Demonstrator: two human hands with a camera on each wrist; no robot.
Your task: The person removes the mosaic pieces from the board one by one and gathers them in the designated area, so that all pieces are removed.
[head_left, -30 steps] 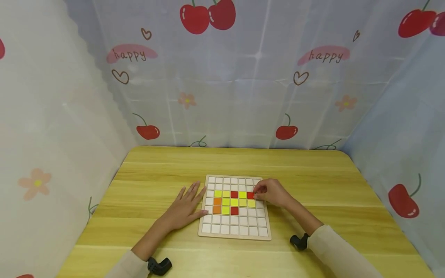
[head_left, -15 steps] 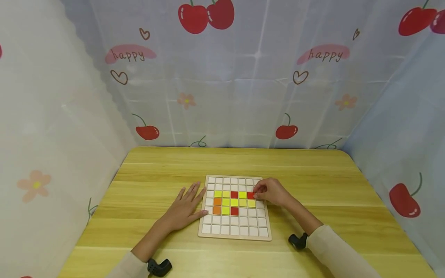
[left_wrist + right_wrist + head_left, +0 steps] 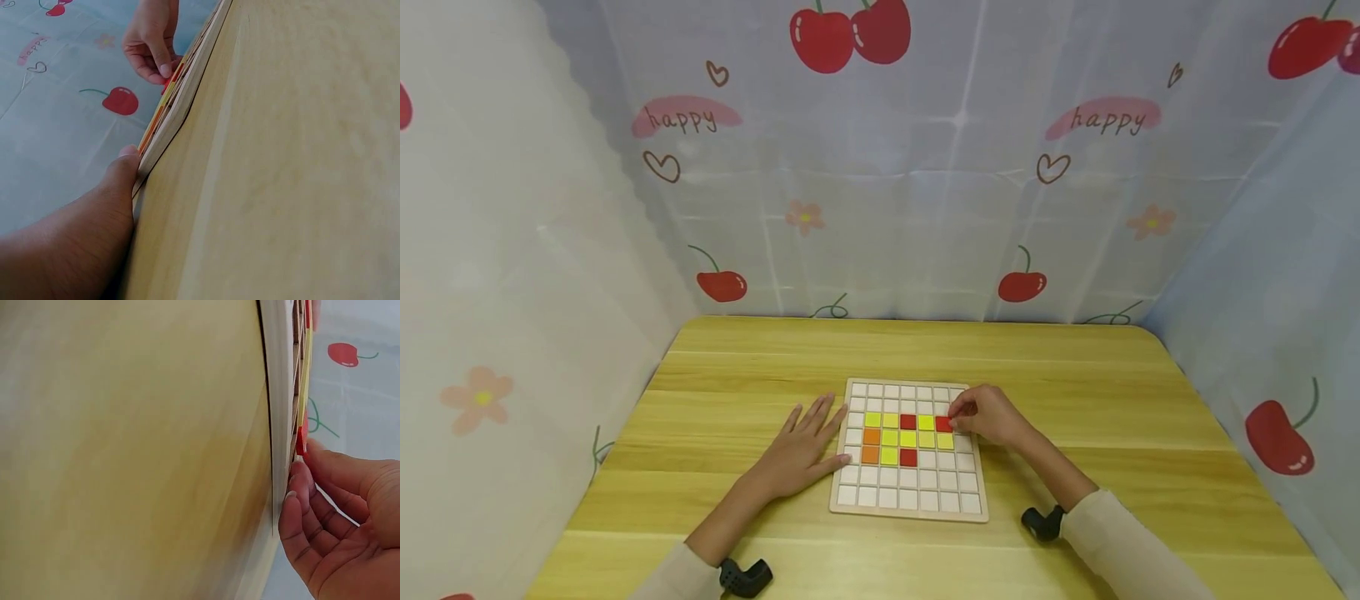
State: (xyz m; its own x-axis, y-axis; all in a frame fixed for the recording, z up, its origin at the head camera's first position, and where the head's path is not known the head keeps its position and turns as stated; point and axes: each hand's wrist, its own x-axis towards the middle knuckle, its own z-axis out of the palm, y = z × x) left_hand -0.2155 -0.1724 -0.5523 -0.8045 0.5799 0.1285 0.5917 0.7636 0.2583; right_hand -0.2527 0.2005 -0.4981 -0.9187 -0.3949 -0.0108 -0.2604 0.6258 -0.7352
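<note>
A square wooden board [image 3: 910,515] with a grid of white cells lies on the table, several cells bearing yellow, orange and red square tiles. With thumb and fingertips, my right hand [image 3: 992,414] pinches a red tile [image 3: 943,425] at the right end of the uppermost coloured row. The right wrist view shows that red tile [image 3: 302,441] at the thumb tip, by the board's edge. My left hand [image 3: 797,450] rests flat with spread fingers along the board's left side, its thumb on the frame. Two more red tiles, one being the lower red tile [image 3: 908,457], sit mid-board.
The wooden table [image 3: 760,358] extends around the board on all sides. Behind it hangs a pale curtain [image 3: 887,233] printed with cherries and hearts, and similar cloth closes both sides. A black wrist device [image 3: 745,577] sits at the left wrist, another wrist device [image 3: 1042,524] at the right.
</note>
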